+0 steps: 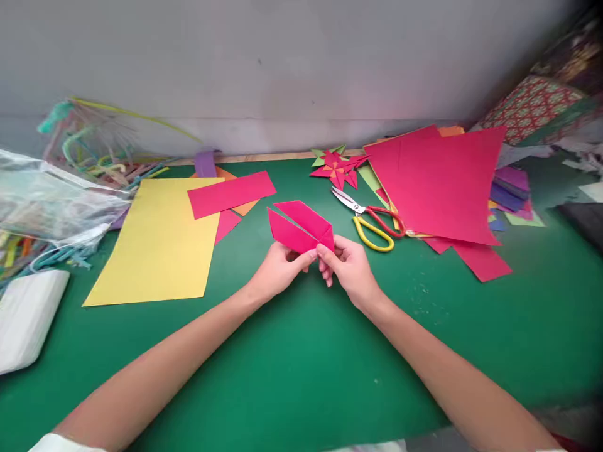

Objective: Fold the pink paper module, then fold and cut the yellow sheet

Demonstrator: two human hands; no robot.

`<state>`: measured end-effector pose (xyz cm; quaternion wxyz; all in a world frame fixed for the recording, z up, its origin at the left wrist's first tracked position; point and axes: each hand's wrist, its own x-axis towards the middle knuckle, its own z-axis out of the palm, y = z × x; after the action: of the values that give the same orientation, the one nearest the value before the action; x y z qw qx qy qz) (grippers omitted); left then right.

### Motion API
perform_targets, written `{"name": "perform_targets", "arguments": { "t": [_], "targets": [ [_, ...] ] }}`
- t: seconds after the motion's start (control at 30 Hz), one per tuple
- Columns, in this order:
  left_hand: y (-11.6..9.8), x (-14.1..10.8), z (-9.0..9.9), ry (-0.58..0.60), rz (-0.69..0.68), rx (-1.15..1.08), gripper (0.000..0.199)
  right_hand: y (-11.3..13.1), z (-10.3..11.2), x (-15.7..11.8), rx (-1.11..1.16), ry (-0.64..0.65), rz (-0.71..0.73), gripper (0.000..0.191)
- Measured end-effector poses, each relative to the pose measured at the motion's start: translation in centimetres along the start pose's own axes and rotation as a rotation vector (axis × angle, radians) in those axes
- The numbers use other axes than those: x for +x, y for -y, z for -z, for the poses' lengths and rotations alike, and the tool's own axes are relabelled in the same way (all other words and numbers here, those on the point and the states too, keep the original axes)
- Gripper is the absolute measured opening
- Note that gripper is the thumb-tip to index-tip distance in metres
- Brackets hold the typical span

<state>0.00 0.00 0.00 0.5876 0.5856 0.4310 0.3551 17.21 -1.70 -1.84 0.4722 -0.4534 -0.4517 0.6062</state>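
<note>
A folded piece of red paper is held just above the green table, with a narrow gap between its two long flaps. My left hand pinches its lower left edge, thumb on top and fingers partly hidden underneath. From the other side my right hand grips the lower right corner, its thumb meeting the left thumb at the near edge. Scissors with one red and one yellow handle lie to the right of the folded paper, blades pointing away to the left. Behind it rest folded paper stars in red and green.
A yellow sheet lies at left, partly under a red paper strip. Large red sheets are stacked at right. Pipe cleaners, a clear plastic bag and a white pack occupy the far left. A wall stands behind the green table.
</note>
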Motion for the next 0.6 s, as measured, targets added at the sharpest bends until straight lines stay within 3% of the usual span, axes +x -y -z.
{"name": "perform_targets", "arguments": {
  "t": [0.17,0.37,0.53,0.6],
  "targets": [
    [0.4,0.2,1.0,0.031,0.065,0.073,0.049,0.3,0.7,0.1,0.000,-0.004,-0.041,0.039],
    [-0.8,1.0,4.1,-0.065,0.034,0.125,0.054,0.6,1.1,0.3,0.041,-0.014,-0.093,0.039],
    [-1.3,1.9,7.4,-0.297,-0.021,-0.018,0.045,0.6,1.7,0.7,0.087,-0.092,-0.073,0.039],
    [-1.1,2.0,7.8,-0.306,-0.029,-0.085,0.048,0.5,1.6,0.8,0.125,-0.125,-0.050,0.039]
  ]
}}
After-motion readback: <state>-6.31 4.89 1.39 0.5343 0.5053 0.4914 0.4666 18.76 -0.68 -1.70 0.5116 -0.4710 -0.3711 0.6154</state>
